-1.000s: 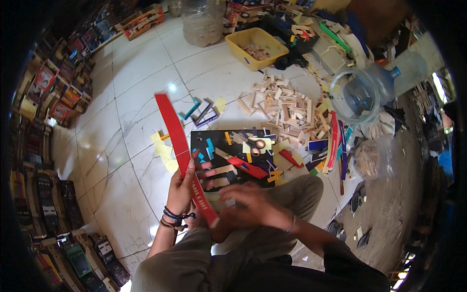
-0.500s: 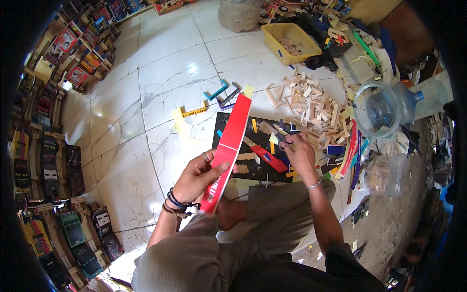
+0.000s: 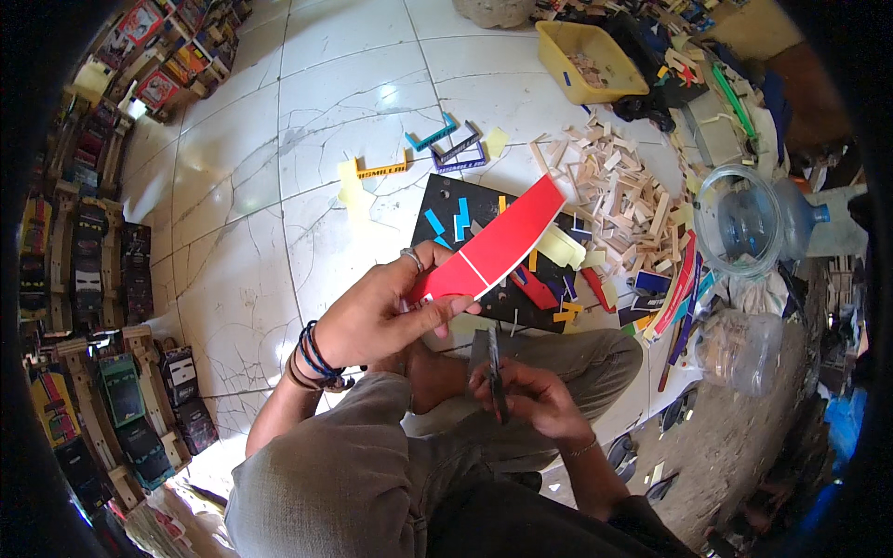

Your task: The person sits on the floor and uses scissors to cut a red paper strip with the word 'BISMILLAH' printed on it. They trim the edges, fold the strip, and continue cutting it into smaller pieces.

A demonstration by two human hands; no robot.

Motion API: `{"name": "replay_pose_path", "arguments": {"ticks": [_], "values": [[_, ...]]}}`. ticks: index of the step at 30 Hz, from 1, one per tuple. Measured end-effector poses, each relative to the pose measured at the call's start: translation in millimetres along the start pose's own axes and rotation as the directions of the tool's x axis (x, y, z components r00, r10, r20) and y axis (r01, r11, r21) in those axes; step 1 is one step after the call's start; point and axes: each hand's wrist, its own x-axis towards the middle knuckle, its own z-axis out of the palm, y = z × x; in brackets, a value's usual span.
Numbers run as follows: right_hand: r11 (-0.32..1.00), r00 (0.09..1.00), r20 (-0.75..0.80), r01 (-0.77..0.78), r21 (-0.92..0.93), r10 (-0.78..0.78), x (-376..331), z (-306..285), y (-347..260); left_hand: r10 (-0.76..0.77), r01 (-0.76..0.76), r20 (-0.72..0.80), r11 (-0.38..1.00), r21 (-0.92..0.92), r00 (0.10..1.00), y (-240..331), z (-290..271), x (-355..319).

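My left hand (image 3: pixel 372 312) grips a long red strip (image 3: pixel 507 237) with a thin white line across it, thumb on top and fingers beneath. The strip slants up to the right above a black board (image 3: pixel 484 191). Nearer to me, my right hand (image 3: pixel 539 400) is closed on dark scissors (image 3: pixel 495 358), their blades pointing away from me, below the strip's lower edge and apart from it. Small blue, yellow and red pieces lie on the board. Pale yellow paper (image 3: pixel 561 247) shows beside the strip, which hides part of the board.
Loose wooden pieces (image 3: pixel 623 200) are heaped right of the board, near a yellow tub (image 3: pixel 586 70) and a clear plastic container (image 3: pixel 739 223). Coloured U-shaped pieces (image 3: pixel 381 169) lie on the tiles beyond. Toy-like trucks (image 3: pixel 121 372) line the left side.
The red strip has tilted to the right, its far end now over the board. My right hand has drawn back from the board toward my lap with the scissors.
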Motion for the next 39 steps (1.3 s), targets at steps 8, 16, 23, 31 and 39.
{"name": "replay_pose_path", "arguments": {"ticks": [8,16,23,31,39], "values": [[0.956,0.995,-0.080,-0.079,-0.281,0.059,-8.6,0.7,8.1,0.018,-0.017,-0.013,0.998,0.060,1.000,0.6,6.5,-9.0],[0.799,0.998,-0.056,-0.005,-0.601,-0.036,-7.4,-0.5,-12.5,-0.075,0.058,0.049,0.955,0.292,0.996,-9.9,13.7,-5.4],[0.828,0.996,-0.086,-0.041,-0.559,-0.009,-0.4,4.4,-18.0,-0.136,0.130,0.117,0.990,0.055,0.984,-7.6,16.8,-6.4],[0.835,0.986,-0.079,-0.165,-0.525,0.145,-1.4,3.3,-23.0,-0.178,0.172,0.100,0.983,0.066,0.979,-11.2,18.1,-7.1],[0.880,0.994,-0.088,-0.100,-0.464,0.066,-2.5,5.7,-18.6,-0.236,0.237,0.135,0.971,0.004,0.962,-10.5,19.0,-5.8]]}}
